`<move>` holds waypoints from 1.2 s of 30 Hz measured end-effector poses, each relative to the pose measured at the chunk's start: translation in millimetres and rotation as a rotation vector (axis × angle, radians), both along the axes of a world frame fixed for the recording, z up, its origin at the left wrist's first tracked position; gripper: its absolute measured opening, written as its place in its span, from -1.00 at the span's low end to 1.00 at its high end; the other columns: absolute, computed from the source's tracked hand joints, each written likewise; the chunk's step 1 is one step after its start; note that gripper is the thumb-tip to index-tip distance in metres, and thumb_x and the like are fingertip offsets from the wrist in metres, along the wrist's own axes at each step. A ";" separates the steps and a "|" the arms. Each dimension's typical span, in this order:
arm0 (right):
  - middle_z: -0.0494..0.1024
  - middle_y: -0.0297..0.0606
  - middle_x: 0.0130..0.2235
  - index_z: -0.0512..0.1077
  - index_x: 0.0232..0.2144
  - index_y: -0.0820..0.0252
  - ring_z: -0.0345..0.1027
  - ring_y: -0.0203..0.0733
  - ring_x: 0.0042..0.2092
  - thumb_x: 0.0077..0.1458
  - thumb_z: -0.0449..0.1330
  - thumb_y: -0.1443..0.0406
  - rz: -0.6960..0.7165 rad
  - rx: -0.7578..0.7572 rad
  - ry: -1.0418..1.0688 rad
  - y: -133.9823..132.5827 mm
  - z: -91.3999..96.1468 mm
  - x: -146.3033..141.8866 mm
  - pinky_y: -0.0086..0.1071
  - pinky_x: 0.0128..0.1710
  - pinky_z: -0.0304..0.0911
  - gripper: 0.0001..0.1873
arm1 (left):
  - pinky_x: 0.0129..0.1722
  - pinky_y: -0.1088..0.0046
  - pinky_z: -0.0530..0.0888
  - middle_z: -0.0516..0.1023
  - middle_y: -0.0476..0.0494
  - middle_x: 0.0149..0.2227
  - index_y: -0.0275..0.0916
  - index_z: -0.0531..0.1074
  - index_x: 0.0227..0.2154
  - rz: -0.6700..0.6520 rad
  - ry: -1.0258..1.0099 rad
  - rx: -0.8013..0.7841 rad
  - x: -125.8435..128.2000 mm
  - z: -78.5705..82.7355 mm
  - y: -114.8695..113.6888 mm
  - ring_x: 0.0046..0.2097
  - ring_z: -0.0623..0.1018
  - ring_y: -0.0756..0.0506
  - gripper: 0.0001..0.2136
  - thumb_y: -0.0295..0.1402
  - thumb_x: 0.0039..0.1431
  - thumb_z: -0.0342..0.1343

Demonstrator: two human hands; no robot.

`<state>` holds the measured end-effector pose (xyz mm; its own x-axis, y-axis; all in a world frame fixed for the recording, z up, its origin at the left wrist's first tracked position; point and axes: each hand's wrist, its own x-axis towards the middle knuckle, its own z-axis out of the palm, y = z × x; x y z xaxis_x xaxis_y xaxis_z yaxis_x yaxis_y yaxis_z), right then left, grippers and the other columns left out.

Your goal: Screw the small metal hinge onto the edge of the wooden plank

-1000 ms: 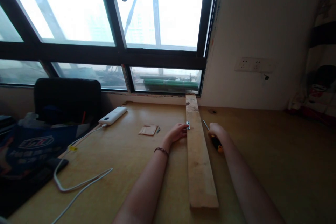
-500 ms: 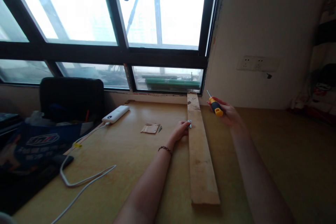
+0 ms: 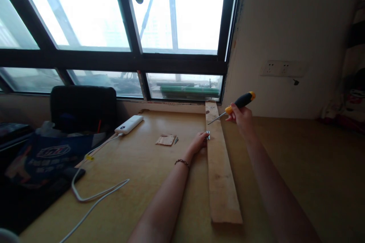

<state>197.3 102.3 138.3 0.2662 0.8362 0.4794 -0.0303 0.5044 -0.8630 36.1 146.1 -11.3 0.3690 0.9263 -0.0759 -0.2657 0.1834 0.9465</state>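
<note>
A long wooden plank (image 3: 221, 167) lies on the wooden table (image 3: 299, 167), running from the window sill toward me. My left hand (image 3: 198, 142) pinches a small metal hinge (image 3: 208, 135) against the plank's left edge. My right hand (image 3: 241, 115) is raised above the plank's far end and grips a screwdriver (image 3: 236, 104) with a black and yellow handle. Its metal tip slants down and left toward the plank without touching it.
A small piece of wood (image 3: 165, 139) with a screw beside it lies left of the plank. A white power bank (image 3: 129, 124) with a white cable (image 3: 94, 193) sits further left. A black chair back (image 3: 82, 108) and a dark bag (image 3: 42, 159) stand at the left edge.
My right hand picked the screwdriver up off the table beside the plank, raised it and turned it round, so the tip now slants down toward the plank. My left hand stayed on the hinge.
</note>
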 end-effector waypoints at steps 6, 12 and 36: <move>0.37 -0.36 -0.69 0.32 -0.53 0.24 0.30 -0.27 -0.67 -0.12 0.07 -0.10 -0.138 -0.087 -0.369 12.6 -20.5 -6.2 -0.42 -0.63 0.29 -0.51 | -0.55 0.53 0.33 0.39 -0.03 -0.56 -0.31 0.32 -0.49 -0.022 0.039 -0.019 1.1 1.4 1.2 -0.55 0.41 0.02 -0.83 -0.29 -0.11 0.06; 0.39 -0.33 -0.67 0.31 -0.52 0.23 0.35 -0.23 -0.64 -0.09 0.04 -0.10 -0.111 -0.100 -0.415 16.7 -26.7 -8.6 -0.42 -0.64 0.29 -0.51 | -0.54 0.55 0.32 0.38 -0.02 -0.57 -0.31 0.33 -0.50 -0.010 0.043 -0.019 1.1 -0.4 2.1 -0.55 0.40 0.04 -0.83 -0.28 -0.12 0.07; 0.52 -0.25 -0.35 0.37 -0.41 0.20 0.42 -0.23 -0.47 -0.39 0.33 0.19 0.271 -0.170 -0.114 -6.0 -4.3 -27.5 -0.29 -0.43 0.38 -0.60 | -0.50 0.48 0.37 0.42 -0.06 -0.52 -0.32 0.36 -0.46 -0.039 -0.028 0.026 -0.7 -0.4 -0.6 -0.51 0.43 0.00 -0.82 -0.30 -0.12 0.06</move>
<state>169.8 96.3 134.0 -0.0241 0.9399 0.3406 -0.0423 0.3395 -0.9397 35.4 145.5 -11.7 0.4065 0.9127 -0.0408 -0.2855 0.1693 0.9433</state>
